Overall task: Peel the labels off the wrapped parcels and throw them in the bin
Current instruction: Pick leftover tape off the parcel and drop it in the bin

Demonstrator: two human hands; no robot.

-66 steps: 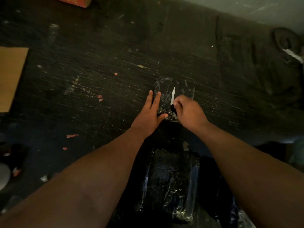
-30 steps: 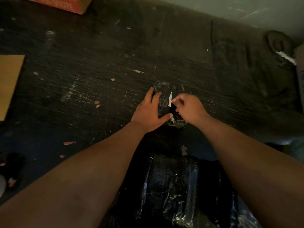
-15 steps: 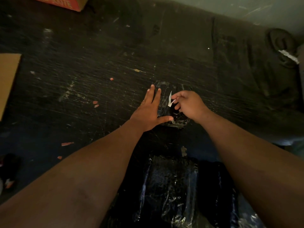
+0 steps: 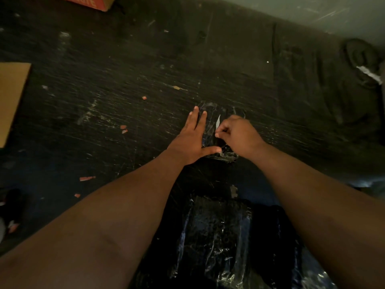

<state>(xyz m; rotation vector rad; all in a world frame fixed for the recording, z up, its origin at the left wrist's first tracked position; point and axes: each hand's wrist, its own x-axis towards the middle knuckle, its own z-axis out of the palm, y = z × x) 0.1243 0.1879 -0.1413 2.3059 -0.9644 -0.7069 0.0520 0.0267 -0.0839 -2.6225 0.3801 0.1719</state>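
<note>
A: Nearest us, a large wrapped parcel (image 4: 216, 232) lies on the dark floor (image 4: 104, 105).

B: Beyond it we log our left hand (image 4: 192, 140), splayed flat, pinning the small parcel (image 4: 225, 153).

A: Our right hand (image 4: 237, 134) pinches the white label (image 4: 218, 121), lifted upright. Far left, cardboard (image 4: 10, 97).

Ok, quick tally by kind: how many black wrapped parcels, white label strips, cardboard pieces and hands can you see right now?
Black plastic-wrapped parcels: 2, a small one under the hands and a large one nearer the camera
White peeling label strip: 1
Cardboard: 2, a brown flat sheet and a red printed box
Hands: 2, left hand and right hand
Total: 7
</note>
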